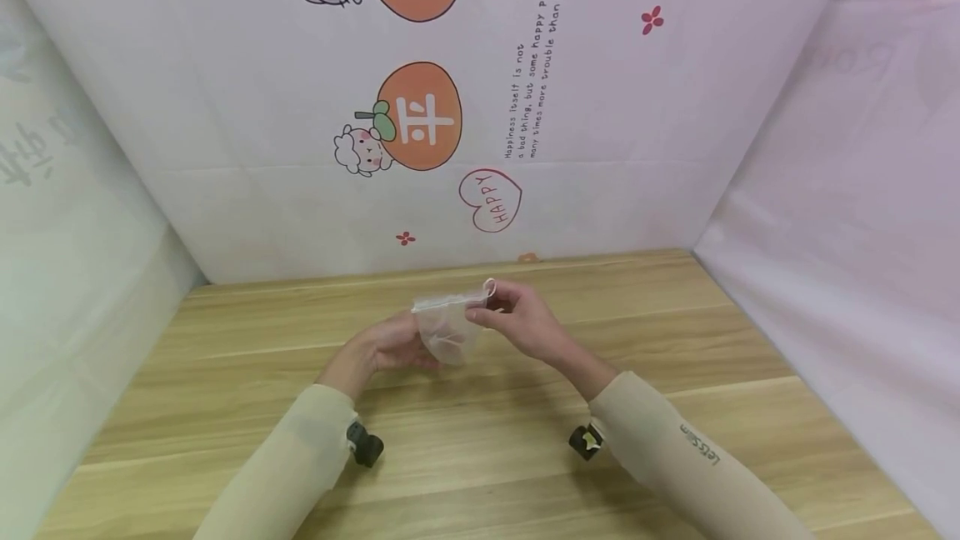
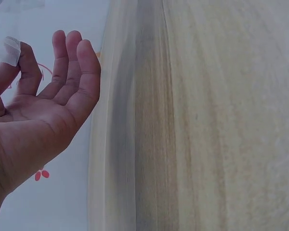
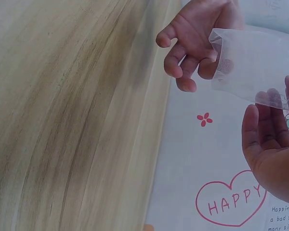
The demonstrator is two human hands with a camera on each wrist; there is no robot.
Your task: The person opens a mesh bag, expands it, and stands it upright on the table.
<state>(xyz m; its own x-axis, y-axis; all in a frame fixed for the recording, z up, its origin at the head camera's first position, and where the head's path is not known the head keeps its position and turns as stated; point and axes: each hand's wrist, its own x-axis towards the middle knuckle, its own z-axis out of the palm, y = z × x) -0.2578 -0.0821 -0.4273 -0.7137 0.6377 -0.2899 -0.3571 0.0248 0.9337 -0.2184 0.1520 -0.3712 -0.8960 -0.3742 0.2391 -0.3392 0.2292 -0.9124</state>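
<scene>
A small see-through white drawstring bag (image 1: 444, 336) is held up over the table between both hands. My left hand (image 1: 393, 342) pinches one side of it between thumb and index finger, while the other three fingers stay loosely bent away, as the left wrist view shows. My right hand (image 1: 522, 325) grips the opposite top corner, where a white string loop (image 1: 490, 287) sticks up by the fingertips. In the right wrist view the bag (image 3: 255, 57) looks flat, thin and finely meshed, and fingers show through it. No contents are visible inside.
Below the hands lies a wood-grain table (image 1: 465, 457). A white printed cloth backdrop (image 1: 600, 148) rises along its back edge, with white cloth (image 1: 847, 215) at the sides. Small black cameras (image 1: 365, 445) sit at both wrists, over beige sleeves (image 1: 277, 473).
</scene>
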